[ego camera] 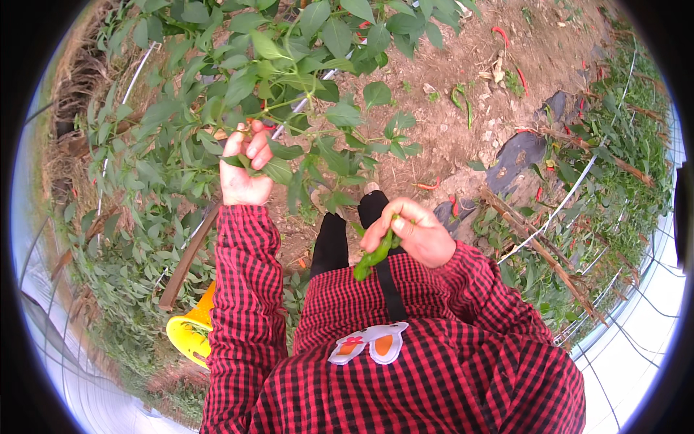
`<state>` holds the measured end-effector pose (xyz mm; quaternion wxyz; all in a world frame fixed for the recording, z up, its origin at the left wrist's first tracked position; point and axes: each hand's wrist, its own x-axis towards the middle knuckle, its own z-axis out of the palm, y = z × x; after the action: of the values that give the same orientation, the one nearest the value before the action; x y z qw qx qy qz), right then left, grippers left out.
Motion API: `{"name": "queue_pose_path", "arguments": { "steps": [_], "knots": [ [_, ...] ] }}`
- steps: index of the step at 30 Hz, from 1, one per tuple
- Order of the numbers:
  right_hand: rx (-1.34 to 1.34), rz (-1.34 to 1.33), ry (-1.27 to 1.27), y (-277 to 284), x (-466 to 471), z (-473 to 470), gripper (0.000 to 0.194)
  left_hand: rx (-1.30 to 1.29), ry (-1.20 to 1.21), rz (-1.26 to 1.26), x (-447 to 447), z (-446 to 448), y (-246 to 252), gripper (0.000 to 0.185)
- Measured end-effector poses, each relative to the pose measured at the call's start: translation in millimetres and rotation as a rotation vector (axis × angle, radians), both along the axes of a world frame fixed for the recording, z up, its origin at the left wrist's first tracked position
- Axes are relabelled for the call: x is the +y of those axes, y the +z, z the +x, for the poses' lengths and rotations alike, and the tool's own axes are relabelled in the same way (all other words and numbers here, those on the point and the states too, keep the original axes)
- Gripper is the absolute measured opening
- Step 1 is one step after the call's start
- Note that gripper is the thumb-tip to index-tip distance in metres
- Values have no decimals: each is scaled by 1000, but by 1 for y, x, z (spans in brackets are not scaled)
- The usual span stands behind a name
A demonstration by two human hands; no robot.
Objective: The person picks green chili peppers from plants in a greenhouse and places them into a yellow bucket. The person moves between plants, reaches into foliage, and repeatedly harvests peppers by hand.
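Note:
My right hand (415,230) holds a wrinkled green chili pepper (374,257) between thumb and fingers, in front of my checked smock. My left hand (246,160) is raised into a leafy pepper plant (336,35), its fingers curled around a leaf and stem part. Leaves hide some of that grip, so what exactly lies between the fingertips is hard to tell. A little orange-red shows just above the left fingertips. Green leaves and branching stems spread above and to the right of this hand.
A wooden stake (190,260) leans by my left forearm, near a yellow plastic basket (187,336). Red peppers (501,37) and green ones (469,111) lie on the soil. At right are torn black plastic film (515,160), wooden stakes (542,255) and a white cord (574,190).

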<state>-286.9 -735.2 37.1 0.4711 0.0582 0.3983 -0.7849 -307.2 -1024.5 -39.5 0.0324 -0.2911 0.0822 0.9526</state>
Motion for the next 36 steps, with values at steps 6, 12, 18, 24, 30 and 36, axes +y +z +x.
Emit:
{"name": "queue_pose_path", "arguments": {
  "steps": [6,12,18,24,30,36],
  "knots": [
    [32,286,187,-15,7,-26,10,-30,-4,6,-29,-5,15,24],
    [254,373,386,-33,-67,14,22,-15,44,-2,-25,-12,23,27],
    [268,566,268,-56,-111,21,41,-76,16,-88,-15,-20,23,21],
    [-24,510,-243,-94,-119,-5,47,0,75,89,-6,-17,22,18],
    [6,316,-455,-107,-122,-32,38,31,106,232,-2,-15,19,15],
    [-49,421,-335,-90,-120,-26,17,-121,-56,-223,7,7,1,22]
  ]
}}
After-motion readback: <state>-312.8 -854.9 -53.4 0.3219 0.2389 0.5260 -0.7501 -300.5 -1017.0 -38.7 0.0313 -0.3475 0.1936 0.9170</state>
